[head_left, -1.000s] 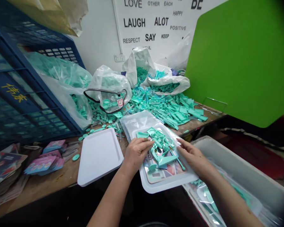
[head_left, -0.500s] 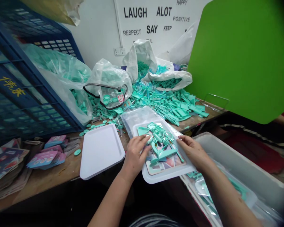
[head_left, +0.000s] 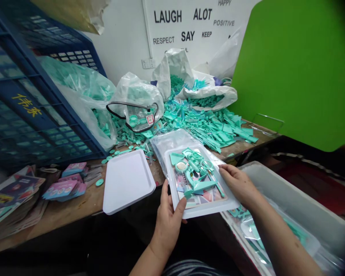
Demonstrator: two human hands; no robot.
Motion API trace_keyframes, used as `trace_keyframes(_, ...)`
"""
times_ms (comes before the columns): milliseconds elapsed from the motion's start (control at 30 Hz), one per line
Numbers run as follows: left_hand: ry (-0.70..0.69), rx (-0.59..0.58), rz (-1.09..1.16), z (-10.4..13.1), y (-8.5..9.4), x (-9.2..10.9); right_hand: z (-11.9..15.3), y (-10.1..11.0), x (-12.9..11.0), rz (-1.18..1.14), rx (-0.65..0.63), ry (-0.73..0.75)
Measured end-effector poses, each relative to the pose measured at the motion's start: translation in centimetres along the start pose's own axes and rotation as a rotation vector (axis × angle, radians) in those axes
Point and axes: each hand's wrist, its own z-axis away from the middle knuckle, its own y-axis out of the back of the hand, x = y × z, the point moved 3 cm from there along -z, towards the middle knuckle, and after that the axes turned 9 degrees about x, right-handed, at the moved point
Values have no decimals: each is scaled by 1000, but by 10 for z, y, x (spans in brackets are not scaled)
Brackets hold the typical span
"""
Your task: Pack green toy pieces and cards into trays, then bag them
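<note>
A white plastic tray [head_left: 176, 203] is held between my two hands, its front edge out over the table's edge. My left hand [head_left: 171, 218] grips its near left corner, thumb on top and fingers beneath. At the right rim my right hand [head_left: 237, 183] is closed, thumb above the edge and fingers partly hidden. On the tray lies a printed card [head_left: 209, 198] with several mint-green plastic toy pieces [head_left: 199, 172] heaped on it, a round one among them. Under the tray's far part, clear plastic bags [head_left: 172, 138] lie flat.
Another white tray [head_left: 128, 182] lies to the left, beside pink and blue card packs [head_left: 67, 186]. Loose mint-green pieces [head_left: 215, 130] and open bags [head_left: 139, 96] cover the back. A blue crate [head_left: 54, 111] stands left, a white bin [head_left: 301, 214] right, a green board [head_left: 293, 73] behind it.
My left hand has moved from the pieces on the tray down to the near left corner and taken hold there. My right hand stays at the right rim.
</note>
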Motion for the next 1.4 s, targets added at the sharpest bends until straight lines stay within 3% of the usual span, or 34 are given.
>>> trace_keyframes(200,36,35,54,-6,0,0,-5,2,5,75,-12,91)
trace_keyframes(333,48,124,62,-12,8,-2,-5,1,7,137,-69,214)
trace_keyframes(500,35,212,90,-20,15,0,7,-1,1,241,-119,361)
trace_keyframes(833,-64,423,34,-34,30,0,35,1,-4,238,-178,479)
trace_keyframes(1167,-87,424,76,-42,28,6,41,7,-3,291,-261,561)
trace_keyframes(1233,-100,413,49,-42,27,8,42,11,-5,296,-207,586)
trace_keyframes(1300,-111,395,13,-41,25,10,45,14,-12,295,-56,647)
trace_keyframes(1400,-113,368,-13,-40,22,11,56,9,-35,282,92,822)
